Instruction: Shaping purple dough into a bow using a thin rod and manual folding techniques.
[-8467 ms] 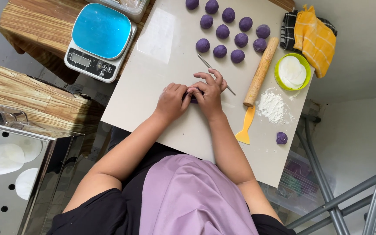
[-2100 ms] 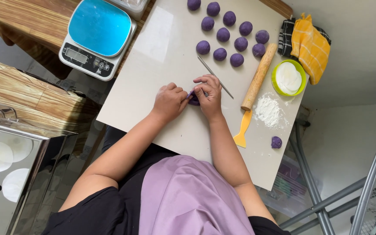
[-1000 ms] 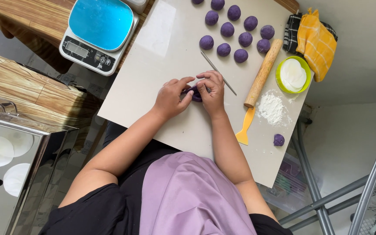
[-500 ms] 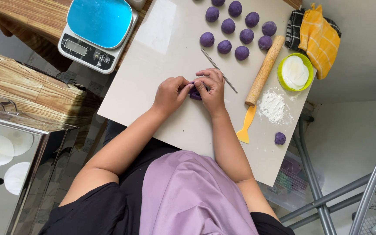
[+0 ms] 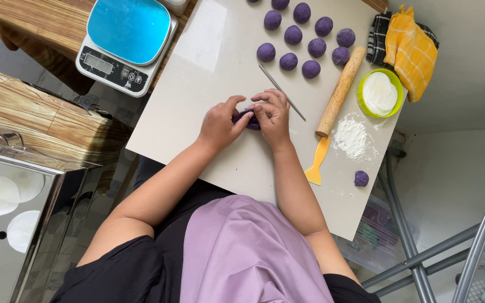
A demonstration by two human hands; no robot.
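The purple dough piece (image 5: 249, 119) sits between my two hands near the middle of the pale counter (image 5: 209, 84), mostly hidden; only a dark sliver shows between my thumbs. My left hand (image 5: 219, 122) cups it from one side and my right hand (image 5: 273, 115) from the other, fingers (image 5: 266, 100) curled in narrow and pinching the dough itself. To do this well I think I should keep the pressure light and even from both sides, turn the piece a little between pinches, and keep it low against the counter so it does not stretch or tear.

Just beyond my right hand lies a thin metal skewer (image 5: 282, 92), almost touching my knuckles, so I would watch not to knock it. Further right is the wooden rolling pin (image 5: 341, 91), with the yellow scraper (image 5: 316, 165) below it and a small heap of flour (image 5: 350, 136) near by for dusting. A lone purple ball (image 5: 361, 178) rests close to the counter's right edge. The finished purple balls (image 5: 301, 39) are grouped at the far side, well apart from my hands. The green bowl (image 5: 380, 92) and yellow cloth (image 5: 410, 50) sit at the far right corner.

Open room lies to my left, up to the scale (image 5: 126, 42), and in front of my body, where the near edge is close to my forearms.
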